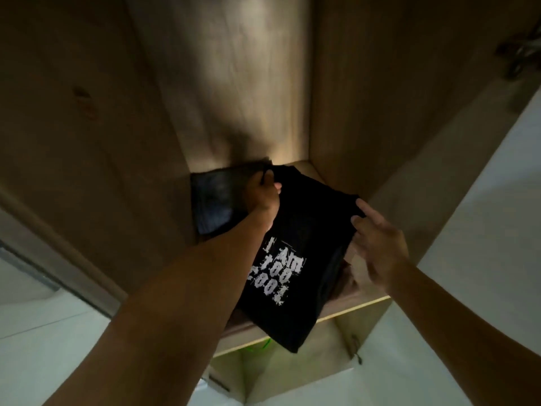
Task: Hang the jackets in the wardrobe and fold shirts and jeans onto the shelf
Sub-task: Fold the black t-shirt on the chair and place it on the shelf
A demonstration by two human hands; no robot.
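Wardrobe side panel [73, 142] is filling the left of the head view; compartment interior is dim, lit only on the back panel.

Folded jeans [215, 200] are lying at the back left of the shelf [360, 307], dark blue denim, apparently already placed. Judged done: one pair of jeans stowed.

Left hand [262, 194] is reaching deep into the compartment, fingers curled round the far edge of the black T-shirt [298, 259], knuckles just beside the jeans. Whether the hand is also touching the denim: cannot tell, too dark.

The T-shirt, folded, white lettering facing up, is lying across the shelf and overhanging its front lip, lower corner hanging below the edge. Something brownish [348, 276] is showing under its right side, possibly another folded garment; not identifiable.

Right hand [377, 244] is at the shirt's right edge, thumb and forefinger closing on the fabric, remaining fingers relaxed. The pinch looks light.

Judgement on progress: shirt is being set onto the shelf but is not yet seated; it needs pushing back so that nothing overhangs, then squaring beside the jeans. No jackets or hanging rail are in view, so the state of that part cannot be assessed. A green item [265, 344] is glimpsed in the compartment below.
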